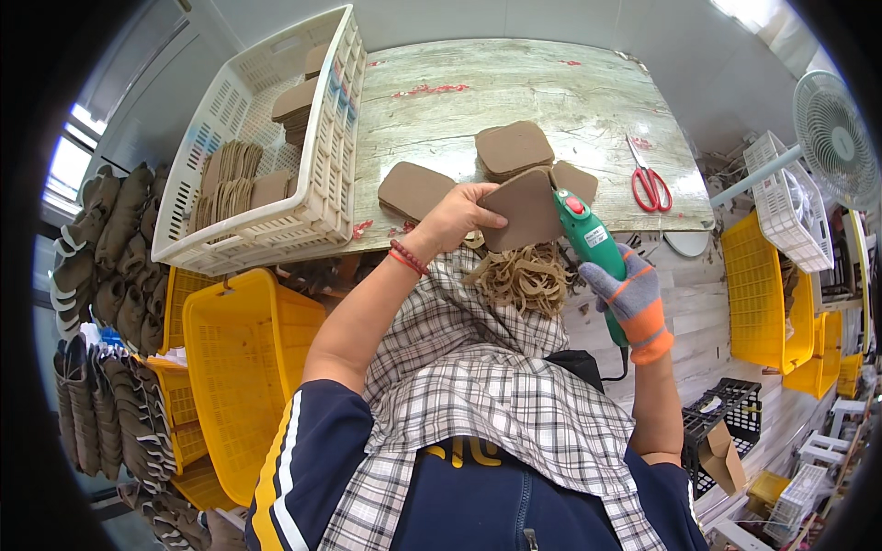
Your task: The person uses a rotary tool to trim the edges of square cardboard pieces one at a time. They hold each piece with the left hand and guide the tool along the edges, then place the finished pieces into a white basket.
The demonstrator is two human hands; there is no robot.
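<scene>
My bare left hand point(467, 213), with a red bead bracelet at the wrist, pinches a brown square piece with rounded corners point(525, 211). My right hand point(627, 296), in a grey and orange glove, wraps round a green corded electric cutter point(589, 237). The cutter's narrow front end meets the right edge of the held piece; its blade is too small to make out. Behind them on the table lie a stack of like brown pieces point(514, 147), another stack point(413, 188) to the left and one piece point(576, 180) to the right. Curled brown trimmings point(522, 280) are heaped below, by my lap.
Red-handled scissors point(650, 188) lie toward the right of the worn wooden table point(441, 69). A white crate point(323, 184) of brown pieces stands on the left. A yellow bin point(230, 367), a black crate point(726, 418), a fan point(838, 138) and yellow crates point(758, 285) surround me.
</scene>
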